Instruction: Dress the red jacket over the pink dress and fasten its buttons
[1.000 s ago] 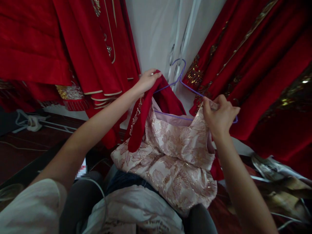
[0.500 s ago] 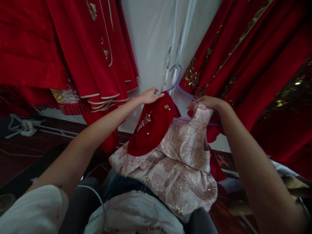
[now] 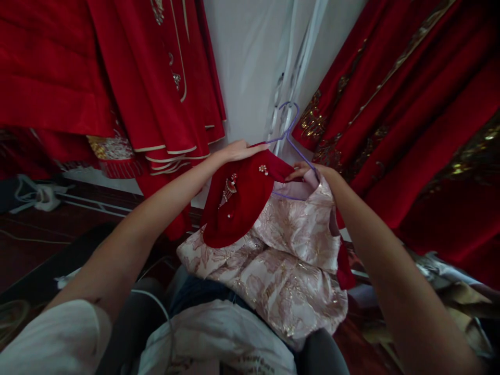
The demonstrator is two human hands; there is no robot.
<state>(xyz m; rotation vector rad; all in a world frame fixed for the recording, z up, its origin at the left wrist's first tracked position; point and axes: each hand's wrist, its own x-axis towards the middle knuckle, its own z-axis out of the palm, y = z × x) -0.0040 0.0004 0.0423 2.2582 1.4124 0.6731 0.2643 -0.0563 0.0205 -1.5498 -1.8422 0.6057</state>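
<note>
A small pink floral brocade dress point(image 3: 281, 255) hangs on a purple wire hanger point(image 3: 287, 138) in front of me. A red velvet cape point(image 3: 238, 203) with bead trim lies over its left shoulder. My left hand point(image 3: 234, 152) rests on top of the cape, fingers closed over the cloth at the hanger's left arm. My right hand point(image 3: 307, 171) pinches the red cloth and the dress's neckline near the hanger's middle.
Red embroidered garments hang at the left point(image 3: 117, 78) and right point(image 3: 410, 104), with a white plastic garment cover point(image 3: 258, 62) between them. White cords point(image 3: 39, 195) lie on the dark floor at the left. My lap holds white cloth point(image 3: 219, 338).
The red cape has been turned over so its beaded front now shows and spreads on the dress's left shoulder. My right hand moved left from the dress's right shoulder to the neckline.
</note>
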